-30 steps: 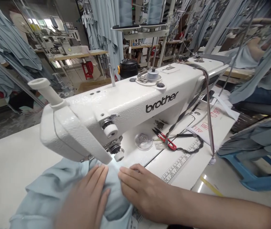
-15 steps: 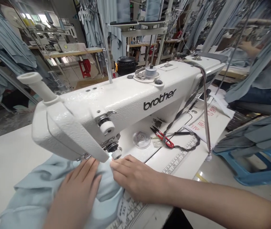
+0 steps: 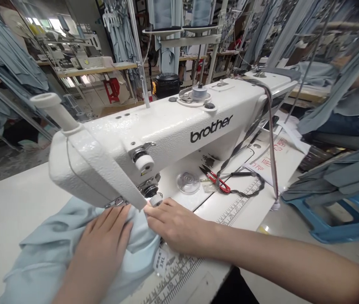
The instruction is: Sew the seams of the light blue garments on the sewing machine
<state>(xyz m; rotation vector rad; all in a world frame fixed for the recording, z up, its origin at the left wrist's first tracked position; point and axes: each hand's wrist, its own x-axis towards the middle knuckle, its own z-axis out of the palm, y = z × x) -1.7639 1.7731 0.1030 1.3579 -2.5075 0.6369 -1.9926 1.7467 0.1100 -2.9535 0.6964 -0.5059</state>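
Note:
A light blue garment [image 3: 48, 249] lies bunched under the head of a white sewing machine [image 3: 163, 126]. My left hand [image 3: 105, 245] rests flat on the cloth with its fingers stretched forward, left of the needle area. Close by on the right, my right hand [image 3: 176, 226] has its fingers curled together on the garment's edge; the fingertips are partly hidden beside the thread tension knob [image 3: 156, 198]. A white size label [image 3: 160, 261] sticks out from the garment below my right wrist. The needle and presser foot are hidden behind the machine head.
Red thread snips [image 3: 215, 179] and a clear round disc [image 3: 188, 182] lie under the machine arm. A printed ruler [image 3: 230, 217] runs along the table. A blue stool [image 3: 331, 215] with stacked cloth stands right, near another person [image 3: 350, 101]. Thread cones [image 3: 163, 17] stand behind.
The view has shifted slightly, so the machine head sits a little further right. The label has moved slightly left. Both hands stay on the garment in nearly the same pose.

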